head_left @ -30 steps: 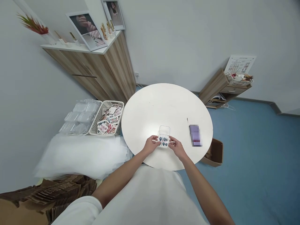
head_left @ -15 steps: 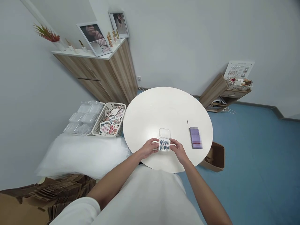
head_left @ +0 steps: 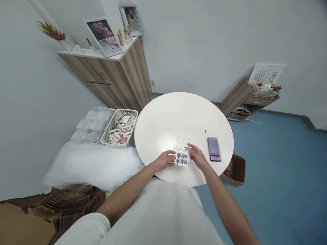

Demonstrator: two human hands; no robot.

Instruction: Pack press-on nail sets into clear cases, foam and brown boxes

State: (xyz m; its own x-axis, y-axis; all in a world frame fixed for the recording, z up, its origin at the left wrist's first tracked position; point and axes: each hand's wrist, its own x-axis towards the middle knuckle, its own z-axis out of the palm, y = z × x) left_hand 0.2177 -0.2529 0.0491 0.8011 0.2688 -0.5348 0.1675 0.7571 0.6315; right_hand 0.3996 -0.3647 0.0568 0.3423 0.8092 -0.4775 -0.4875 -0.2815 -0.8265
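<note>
A small clear plastic case with its lid raised is over the near part of the round white table. Inside it lies a card of press-on nails, dark blue and pale ones in two rows. My left hand grips the case's left edge between thumb and fingers. At the hinge side, my right hand has its fingers on the right edge of the clear lid, with the thumb near the case's right side. Its exact hold is partly hidden.
A blurred purple object lies on the white table at right. To the left are a basket of nail cards, clear boxes and a white plastic bundle. A cardboard box stands on the floor.
The right hand has moved up from the case's right side to its lid. The case has shifted slightly right, with the left hand still on it.
</note>
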